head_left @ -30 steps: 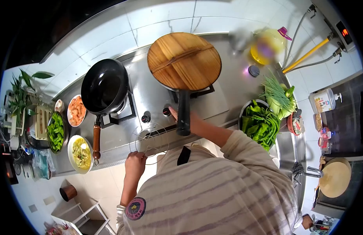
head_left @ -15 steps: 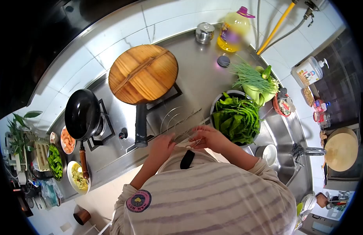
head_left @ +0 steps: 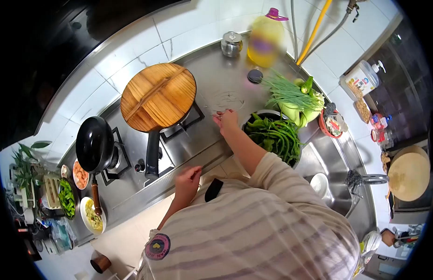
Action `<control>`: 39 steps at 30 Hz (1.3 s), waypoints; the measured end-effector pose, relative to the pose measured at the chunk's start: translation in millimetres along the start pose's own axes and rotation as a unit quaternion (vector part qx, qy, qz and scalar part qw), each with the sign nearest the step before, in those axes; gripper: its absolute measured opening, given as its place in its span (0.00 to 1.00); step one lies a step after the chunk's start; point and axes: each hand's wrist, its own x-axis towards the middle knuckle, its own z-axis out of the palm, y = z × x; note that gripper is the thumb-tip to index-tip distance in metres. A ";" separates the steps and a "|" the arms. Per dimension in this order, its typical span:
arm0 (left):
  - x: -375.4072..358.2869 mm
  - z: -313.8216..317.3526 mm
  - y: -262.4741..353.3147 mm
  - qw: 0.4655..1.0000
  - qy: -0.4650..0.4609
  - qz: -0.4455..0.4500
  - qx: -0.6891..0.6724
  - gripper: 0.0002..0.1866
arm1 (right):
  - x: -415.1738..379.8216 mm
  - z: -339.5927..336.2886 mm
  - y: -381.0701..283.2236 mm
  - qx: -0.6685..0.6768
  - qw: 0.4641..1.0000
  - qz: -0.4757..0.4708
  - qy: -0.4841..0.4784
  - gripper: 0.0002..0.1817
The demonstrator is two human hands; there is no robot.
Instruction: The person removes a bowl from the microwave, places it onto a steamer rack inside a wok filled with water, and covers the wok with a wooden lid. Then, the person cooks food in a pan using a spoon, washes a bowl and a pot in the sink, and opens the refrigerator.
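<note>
My right hand (head_left: 227, 120) is stretched forward over the steel counter, its fingers closed on the near edge of a thin wire steaming rack (head_left: 231, 99) with round rings. The rack is faint against the metal and lies low over the counter. My left hand (head_left: 188, 181) is held near my body at the counter's front edge, fingers curled together with nothing visible in them. To the right of my right forearm sits a bowl of green peppers (head_left: 275, 140). Left of the rack, a wok with a wooden lid (head_left: 158, 97) rests on the burner, its black handle pointing toward me.
A black frying pan (head_left: 95, 144) occupies the left burner, beside plates of egg mixture (head_left: 93, 217), shrimp-coloured food (head_left: 80, 175) and cut green peppers (head_left: 66, 198). Behind stand an oil jug (head_left: 265, 44) and a steel jar (head_left: 232, 44). Scallions (head_left: 289, 91) lie near the sink (head_left: 328, 156).
My right hand has moved forward, carrying the wire rack away from my body onto the counter area. My left hand has let go of the rack and drawn back slightly.
</note>
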 end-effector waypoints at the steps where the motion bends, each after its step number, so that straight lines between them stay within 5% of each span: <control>1: -1.6 0.2 0.7 1.000 -0.002 -0.003 -0.010 0.05 | 12.7 0.7 9.7 0.023 0.998 -0.005 0.051 0.15; 6: -20.0 -11.0 -0.9 0.999 0.014 -0.036 0.010 0.05 | 46.1 1.2 15.8 0.061 0.986 -0.002 0.156 0.13; 7: -25.1 -13.3 -1.4 0.999 0.023 -0.037 0.015 0.05 | 48.2 1.8 11.6 -0.187 0.971 0.000 0.150 0.13; 8: -31.1 -15.8 -2.1 0.999 0.026 -0.043 0.017 0.05 | 47.3 3.1 4.8 -0.423 0.896 0.000 0.132 0.14; 9: -36.2 -18.3 -3.0 0.997 0.034 -0.062 0.016 0.04 | 47.3 5.5 -4.5 -0.633 0.767 -0.003 0.105 0.15; 11: -44.5 -21.8 -4.7 0.994 0.052 -0.090 0.017 0.04 | 51.0 6.6 -20.1 -0.927 0.373 -0.019 0.026 0.16; 13: -62.5 -27.1 -8.1 0.988 0.069 -0.134 0.026 0.05 | 118.5 -24.8 -0.5 -0.926 0.362 -0.087 0.068 0.15; 14: -71.0 -30.2 -14.1 0.985 0.081 -0.146 0.044 0.05 | 121.4 -20.2 -1.4 -0.982 0.176 -0.058 -0.031 0.15; 15: -75.5 -38.4 -11.5 0.982 0.091 -0.152 0.072 0.06 | 104.6 -8.4 -2.5 -0.982 0.157 -0.081 -0.068 0.15; 16: -80.7 -49.1 -10.1 0.977 0.100 -0.159 0.100 0.06 | 71.6 4.4 -13.2 -0.987 0.073 -0.098 -0.100 0.16; 19: -103.7 -94.6 -20.7 0.950 0.187 -0.123 0.218 0.13 | 72.6 2.4 -10.9 -0.985 0.107 -0.116 -0.066 0.16; 20: -113.4 -111.9 -29.4 0.928 0.225 -0.137 0.262 0.17 | 75.3 1.3 -8.9 -0.965 0.237 -0.111 -0.017 0.16; 21: -118.8 -131.9 -32.2 0.904 0.268 -0.146 0.300 0.20 | 79.8 -1.6 -3.2 -0.870 0.478 -0.108 0.049 0.16; 22: -122.1 -154.0 -32.3 0.871 0.295 -0.149 0.363 0.23 | 81.1 -2.9 5.1 -0.600 0.781 -0.132 0.112 0.16; 23: -124.5 -172.5 -29.4 0.830 0.341 -0.152 0.414 0.24 | 75.8 3.4 4.3 -0.400 0.891 -0.185 0.104 0.16; 24: -129.5 -192.6 -29.2 0.804 0.376 -0.152 0.435 0.25 | 63.2 13.9 -1.3 -0.257 0.934 -0.233 0.086 0.15; 27: -149.0 -246.3 -52.7 0.754 0.436 -0.200 0.448 0.23 | -1.5 43.0 -28.4 -0.112 0.901 -0.414 -0.062 0.15; 29: -160.8 -274.9 -73.4 0.731 0.465 -0.221 0.447 0.22 | -68.8 60.2 -47.9 -0.067 0.812 -0.549 -0.185 0.14; 31: -170.3 -299.8 -91.6 0.779 0.478 -0.407 -0.013 0.25 | -182.4 89.9 -39.0 -0.111 0.601 -0.757 -0.230 0.13; 32: -175.7 -308.0 -103.4 0.780 0.477 -0.405 -0.015 0.25 | -193.4 63.3 -28.7 -0.198 0.563 -0.787 -0.156 0.13; 34: -184.3 -317.8 -128.5 0.704 0.376 -0.417 -0.435 0.29 | -231.6 43.7 6.4 -0.206 0.582 -0.714 -0.330 0.09; 36: -180.4 -325.3 -132.9 0.699 0.225 -0.340 -0.587 0.28 | -298.8 74.8 77.7 -0.159 0.557 -0.622 -0.527 0.04; 37: -174.1 -324.5 -131.5 0.695 0.220 -0.354 -0.585 0.21 | -311.5 91.8 113.5 -0.240 0.526 -0.608 -0.544 0.05; 38: -169.5 -324.6 -131.8 0.691 0.214 -0.368 -0.584 0.17 | -315.7 99.7 152.3 -0.349 0.549 -0.539 -0.535 0.06; 39: -168.8 -327.3 -140.4 0.701 0.163 -0.353 -0.598 0.17 | -322.4 114.9 191.8 -0.416 0.641 -0.390 -0.513 0.10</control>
